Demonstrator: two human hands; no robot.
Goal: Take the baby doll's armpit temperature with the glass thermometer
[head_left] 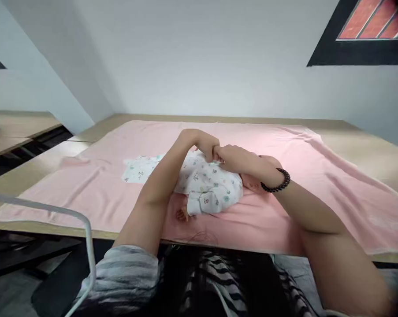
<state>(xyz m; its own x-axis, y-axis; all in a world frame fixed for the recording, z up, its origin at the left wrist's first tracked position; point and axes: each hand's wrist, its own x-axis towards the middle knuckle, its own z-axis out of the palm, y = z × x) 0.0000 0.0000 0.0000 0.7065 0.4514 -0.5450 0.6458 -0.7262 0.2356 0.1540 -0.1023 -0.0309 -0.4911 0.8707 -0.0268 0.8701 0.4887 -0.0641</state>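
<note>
A baby doll [182, 214] lies on its back on a pink blanket [119, 207], its head to the right and partly hidden behind my right wrist. It wears a white baby shirt [208, 185] with small printed figures. White printed cloth [137, 169] of the same kind stretches left toward its legs. My left hand [205, 143] and my right hand [235, 157] meet over the far side of the doll's chest. The fingers of both are closed and appear to pinch the shirt there; their fingertips are mostly hidden. The near sleeve covers the doll's arm, with its small hand showing.
The blanket covers most of a wooden table [327, 127] against a white wall [218, 61]. A pale cable or tube [89, 242] curves across the lower left. Another wooden table [20, 121] stands at far left. A dark-framed window [360, 53] is at upper right.
</note>
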